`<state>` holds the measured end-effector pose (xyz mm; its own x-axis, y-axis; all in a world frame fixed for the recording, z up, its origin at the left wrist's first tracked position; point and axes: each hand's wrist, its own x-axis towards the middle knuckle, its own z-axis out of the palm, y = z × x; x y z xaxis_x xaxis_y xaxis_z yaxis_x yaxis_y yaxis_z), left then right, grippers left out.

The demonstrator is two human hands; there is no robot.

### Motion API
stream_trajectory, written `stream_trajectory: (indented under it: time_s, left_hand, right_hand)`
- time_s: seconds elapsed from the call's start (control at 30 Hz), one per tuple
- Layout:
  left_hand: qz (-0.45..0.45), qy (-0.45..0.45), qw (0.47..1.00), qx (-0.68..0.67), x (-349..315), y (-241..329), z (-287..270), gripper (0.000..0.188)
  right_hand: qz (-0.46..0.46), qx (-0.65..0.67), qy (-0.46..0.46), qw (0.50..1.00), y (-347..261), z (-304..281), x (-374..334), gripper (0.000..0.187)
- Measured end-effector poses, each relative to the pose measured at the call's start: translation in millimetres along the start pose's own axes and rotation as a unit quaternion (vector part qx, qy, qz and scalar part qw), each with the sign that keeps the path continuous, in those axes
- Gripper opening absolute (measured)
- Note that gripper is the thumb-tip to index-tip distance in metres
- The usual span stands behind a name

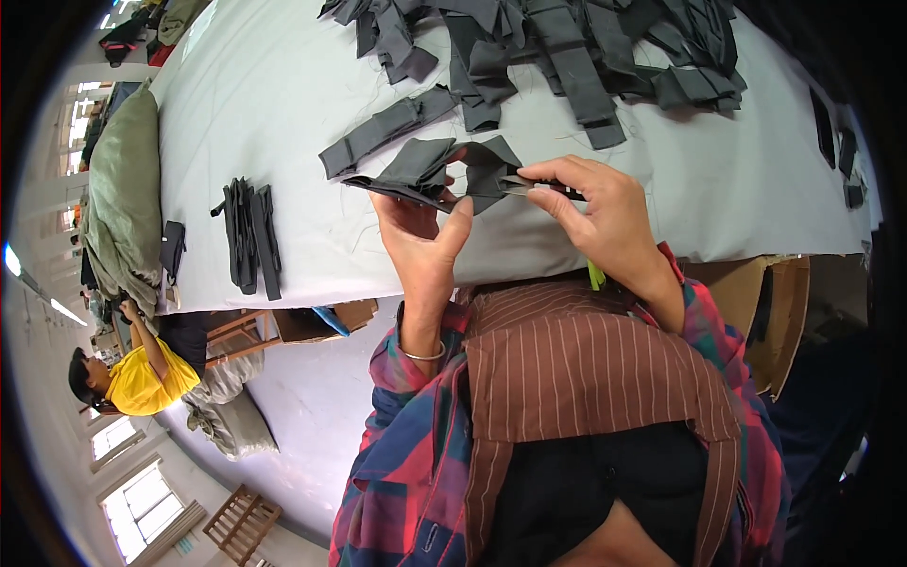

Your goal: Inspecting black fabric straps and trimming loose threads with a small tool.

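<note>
Left hand clamps one folded, matte dark-grey cloth piece over the smooth white-covered bench.
Piece sits between thumb and fingers; right hand fingers pinch one slim metal-tipped tool at its right end. Beyond: one creased strip, tangled pile, uncountable.

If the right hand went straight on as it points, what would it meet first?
Its small tool would likely meet the dark grey fabric held by the left hand; exact depth is unclear.
</note>
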<state>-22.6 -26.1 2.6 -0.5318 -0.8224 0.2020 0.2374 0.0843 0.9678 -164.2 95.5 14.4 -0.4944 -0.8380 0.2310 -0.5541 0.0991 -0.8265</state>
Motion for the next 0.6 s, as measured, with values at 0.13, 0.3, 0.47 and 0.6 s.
stream_trajectory:
  time_s: [0.13,0.3,0.47,0.6]
  left_hand:
    - [0.017,-0.006,1.0,0.014,-1.9,0.7,6.2,0.058]
    - [0.002,-0.031,0.999,0.031,-7.1,-1.1,5.6,0.06]
    - [0.017,-0.036,0.998,0.043,-9.0,3.2,9.7,0.061]
    - [0.033,-0.039,0.998,0.04,-8.7,0.7,10.5,0.063]
  right_hand:
    - [-0.002,-0.041,0.011,0.999,-1.2,-1.6,-2.8,0.014]
    - [-0.021,-0.082,0.024,0.996,0.2,-3.3,-3.6,0.011]
    - [-0.036,-0.108,0.037,0.993,-1.4,-6.1,-4.7,0.01]
    - [-0.048,-0.124,0.044,0.99,-2.2,-5.8,-5.2,0.01]
